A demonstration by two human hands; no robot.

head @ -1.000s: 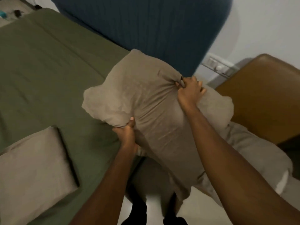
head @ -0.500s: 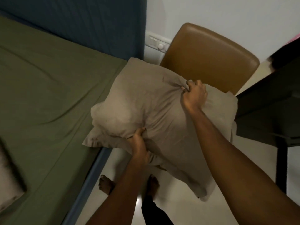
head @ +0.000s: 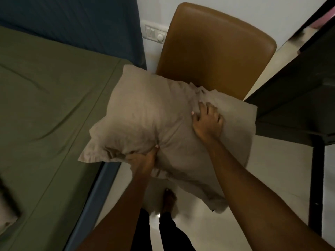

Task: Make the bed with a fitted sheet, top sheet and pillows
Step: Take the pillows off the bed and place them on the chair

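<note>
VIEW head | MOUNT single wide-angle camera worn on the person's head | AXIS forward, steeply downward | RANGE near the pillow | FIELD bed left of pillow; chair beyond pillow; floor beneath pillow

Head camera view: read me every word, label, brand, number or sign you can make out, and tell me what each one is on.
No text can be read anywhere in this view.
Wall switch plate: no legible marking on its switches or knob.
Pillow: small dark tab at its lowest corner, too small to read.
Brown chair and green sheet: plain, no label showing.
</note>
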